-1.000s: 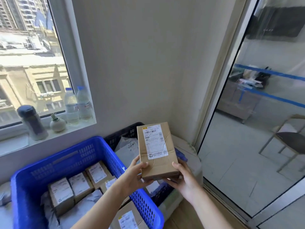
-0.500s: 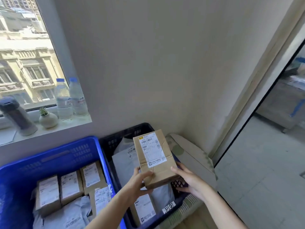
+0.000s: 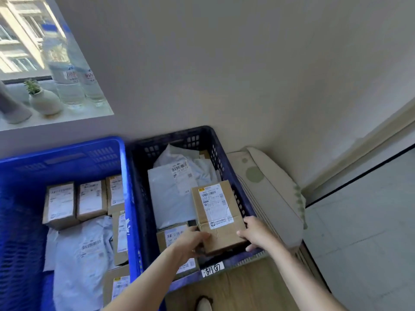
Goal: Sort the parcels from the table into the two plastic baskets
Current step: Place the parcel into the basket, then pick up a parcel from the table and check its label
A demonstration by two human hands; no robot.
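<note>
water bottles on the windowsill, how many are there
2. Both stand side by side on the windowsill at upper left: the left water bottle beside the small plant pot, the right water bottle nearest the wall. Their tops are blurred; none seems hidden.

Both hands, left hand (image 3: 190,241) and right hand (image 3: 256,232), hold a brown parcel (image 3: 217,216) inside the dark basket (image 3: 226,158).
</note>
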